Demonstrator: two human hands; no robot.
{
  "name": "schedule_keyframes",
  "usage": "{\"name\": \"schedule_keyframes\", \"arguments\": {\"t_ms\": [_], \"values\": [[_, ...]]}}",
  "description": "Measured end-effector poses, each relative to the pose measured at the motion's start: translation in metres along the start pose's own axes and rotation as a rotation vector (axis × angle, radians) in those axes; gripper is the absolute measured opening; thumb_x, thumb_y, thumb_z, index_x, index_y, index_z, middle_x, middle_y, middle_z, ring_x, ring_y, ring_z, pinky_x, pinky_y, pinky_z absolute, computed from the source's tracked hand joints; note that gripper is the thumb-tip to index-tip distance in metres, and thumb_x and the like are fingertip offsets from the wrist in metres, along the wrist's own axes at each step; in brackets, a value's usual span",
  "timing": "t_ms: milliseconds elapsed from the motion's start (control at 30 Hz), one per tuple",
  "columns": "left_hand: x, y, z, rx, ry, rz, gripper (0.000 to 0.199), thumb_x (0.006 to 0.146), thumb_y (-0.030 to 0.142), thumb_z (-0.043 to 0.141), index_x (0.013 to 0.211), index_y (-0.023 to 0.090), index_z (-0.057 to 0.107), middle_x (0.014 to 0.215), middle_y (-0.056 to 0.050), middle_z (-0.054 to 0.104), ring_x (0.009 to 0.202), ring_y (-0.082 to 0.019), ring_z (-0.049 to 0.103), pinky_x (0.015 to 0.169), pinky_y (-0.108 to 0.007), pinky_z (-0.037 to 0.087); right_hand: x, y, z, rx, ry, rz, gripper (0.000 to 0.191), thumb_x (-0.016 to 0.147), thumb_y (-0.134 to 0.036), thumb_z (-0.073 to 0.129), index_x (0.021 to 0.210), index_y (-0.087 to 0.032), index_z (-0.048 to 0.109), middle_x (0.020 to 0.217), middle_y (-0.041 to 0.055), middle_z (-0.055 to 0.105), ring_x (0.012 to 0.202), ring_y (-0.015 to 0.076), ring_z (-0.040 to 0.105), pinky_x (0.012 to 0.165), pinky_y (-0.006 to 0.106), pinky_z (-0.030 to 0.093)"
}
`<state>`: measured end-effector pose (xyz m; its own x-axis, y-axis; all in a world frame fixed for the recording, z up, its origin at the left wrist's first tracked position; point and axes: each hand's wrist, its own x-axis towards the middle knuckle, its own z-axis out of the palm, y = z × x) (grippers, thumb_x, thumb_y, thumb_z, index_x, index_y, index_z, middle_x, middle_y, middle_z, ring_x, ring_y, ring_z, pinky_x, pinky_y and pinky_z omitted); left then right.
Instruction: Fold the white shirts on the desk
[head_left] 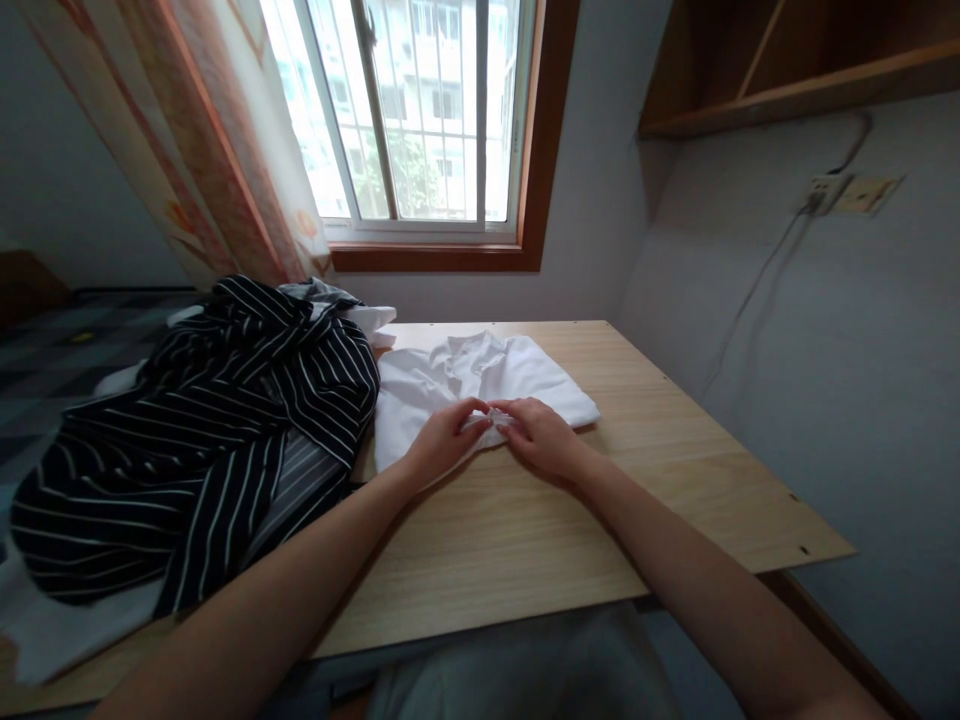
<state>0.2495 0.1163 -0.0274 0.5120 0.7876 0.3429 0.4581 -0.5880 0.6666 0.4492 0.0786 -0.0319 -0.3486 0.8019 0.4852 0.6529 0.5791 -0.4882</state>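
A white shirt [544,375] lies folded on the wooden board, its collar toward the window. Along the middle of its near edge, my left hand [450,430] pinches the fabric between thumb and fingers. Close beside it, my right hand [541,432] also has its fingers closed on the cloth, and the fingertips of both hands nearly meet. The exact bit of fabric between the fingertips is partly hidden by the fingers.
A heap of black-and-white striped clothing [225,410] lies left of the shirt, with other white cloth under it. The pale wooden board [480,550] ends near the right wall. Behind it are a window [427,120] and a curtain [202,120]; a shelf [810,90] hangs upper right.
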Motion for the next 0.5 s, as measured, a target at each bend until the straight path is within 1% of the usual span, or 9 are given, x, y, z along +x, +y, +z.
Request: {"name": "schedule_keyframes", "arguments": {"t_ms": [67, 167, 233, 300, 400, 500], "values": [[0.000, 0.000, -0.002, 0.004, -0.019, -0.002, 0.028, 0.089, 0.041, 0.052, 0.099, 0.020, 0.066, 0.061, 0.006, 0.049, 0.059, -0.012, 0.044, 0.057, -0.023, 0.034, 0.000, 0.003, -0.002, -0.007, 0.000, 0.049, 0.025, 0.090, -0.021, 0.060, 0.113, -0.018, 0.067, 0.107, 0.0100, 0.070, 0.098, 0.0223, 0.061, 0.090, 0.037, 0.045], [0.001, 0.000, -0.002, -0.022, -0.028, -0.017, 0.028, 0.088, 0.043, 0.053, 0.097, 0.020, 0.067, 0.065, 0.005, 0.054, 0.061, -0.012, 0.046, 0.058, -0.024, 0.035, 0.001, 0.005, -0.008, -0.015, -0.005, 0.109, 0.010, 0.087, -0.026, 0.065, 0.091, -0.017, 0.068, 0.090, 0.0069, 0.068, 0.085, 0.0197, 0.059, 0.078, 0.032, 0.044], [0.002, -0.001, -0.002, -0.060, -0.033, -0.035, 0.029, 0.087, 0.043, 0.054, 0.096, 0.019, 0.067, 0.069, 0.004, 0.058, 0.064, -0.013, 0.049, 0.061, -0.025, 0.038, 0.002, 0.006, -0.010, -0.018, -0.007, 0.112, 0.012, 0.087, -0.027, 0.066, 0.081, -0.017, 0.065, 0.082, 0.0049, 0.065, 0.079, 0.0179, 0.057, 0.073, 0.030, 0.041], [0.004, -0.002, -0.002, -0.100, -0.045, -0.050, 0.028, 0.085, 0.043, 0.056, 0.095, 0.019, 0.067, 0.072, 0.002, 0.062, 0.068, -0.014, 0.052, 0.064, -0.026, 0.041, 0.002, 0.007, -0.011, -0.007, -0.012, 0.102, 0.014, 0.086, -0.026, 0.066, 0.076, -0.017, 0.062, 0.077, 0.0029, 0.061, 0.074, 0.0165, 0.053, 0.069, 0.028, 0.039], [0.007, -0.003, -0.004, -0.136, -0.063, -0.062, 0.027, 0.081, 0.042, 0.061, 0.094, 0.019, 0.067, 0.077, 0.001, 0.065, 0.073, -0.015, 0.056, 0.070, -0.028, 0.045, 0.001, 0.008, -0.010, 0.018, -0.033, 0.106, 0.015, 0.086, -0.025, 0.065, 0.074, -0.018, 0.059, 0.073, 0.0003, 0.056, 0.069, 0.0146, 0.049, 0.064, 0.027, 0.036], [0.008, -0.004, -0.006, -0.171, -0.087, -0.056, 0.026, 0.077, 0.041, 0.065, 0.091, 0.019, 0.067, 0.080, 0.000, 0.067, 0.076, -0.016, 0.058, 0.074, -0.030, 0.046, 0.001, 0.007, -0.011, 0.021, -0.054, 0.098, 0.016, 0.086, -0.025, 0.065, 0.073, -0.018, 0.057, 0.072, -0.0007, 0.055, 0.068, 0.0137, 0.047, 0.062, 0.026, 0.035]]}}
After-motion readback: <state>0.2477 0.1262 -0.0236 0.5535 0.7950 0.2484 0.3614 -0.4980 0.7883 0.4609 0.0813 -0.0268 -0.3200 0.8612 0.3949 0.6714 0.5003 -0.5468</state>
